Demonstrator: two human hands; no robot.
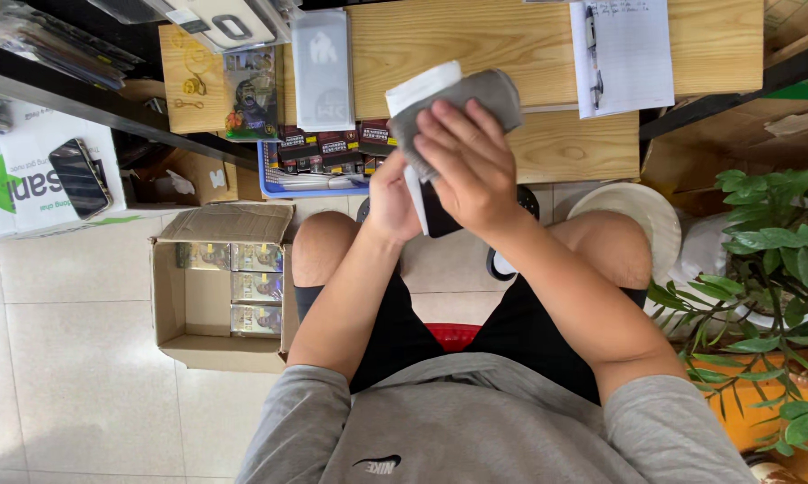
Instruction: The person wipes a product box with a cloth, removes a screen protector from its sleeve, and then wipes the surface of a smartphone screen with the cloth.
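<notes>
I sit with both hands raised over my knees. My left hand (pixel 391 199) grips a white-edged phone (pixel 436 213) from its left side, holding it upright with the dark screen toward me. My right hand (pixel 468 167) presses a grey cloth (pixel 475 97) flat against the upper part of the phone, fingers spread over it. The cloth covers most of the phone's top half; only its white upper corner and dark lower end show.
A wooden table (pixel 547 54) lies ahead with a notepad (pixel 626 54), a clear packet (pixel 323 67) and a blue tray of small boxes (pixel 319 159). An open cardboard box (pixel 216 287) stands on the floor at left. A leafy plant (pixel 771 269) is at right.
</notes>
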